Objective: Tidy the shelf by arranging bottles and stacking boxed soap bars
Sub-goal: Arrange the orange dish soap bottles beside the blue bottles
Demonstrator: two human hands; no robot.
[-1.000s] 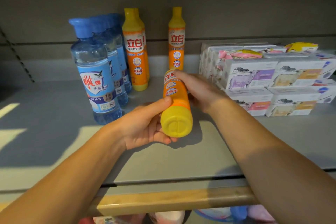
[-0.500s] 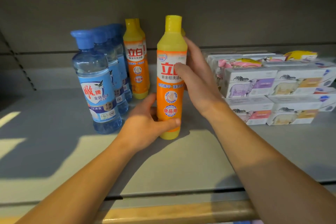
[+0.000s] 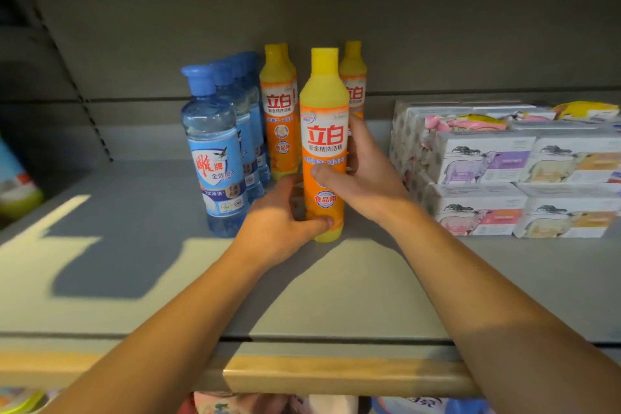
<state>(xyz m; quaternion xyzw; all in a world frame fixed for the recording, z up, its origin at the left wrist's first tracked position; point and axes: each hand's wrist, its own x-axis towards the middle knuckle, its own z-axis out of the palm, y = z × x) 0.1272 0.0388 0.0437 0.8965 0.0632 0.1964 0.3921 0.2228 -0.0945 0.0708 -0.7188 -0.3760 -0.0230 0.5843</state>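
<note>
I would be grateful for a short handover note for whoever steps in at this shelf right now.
Left hand: grips the base of the front orange bottle.
Right hand: wraps round its middle from the right, thumb on the label.
That bottle stands upright on the shelf, label forward, in front of the other orange bottles. The blue bottles stand in a row to the left. The boxed soap bars sit stacked to the right, with loose packets on top.
Done: the bottle is upright.
Left: release it in line with the orange row, then tidy the soap stack.

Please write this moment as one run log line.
orange bottle: upright on shelf | left hand: grips base | right hand: grips middle
</note>
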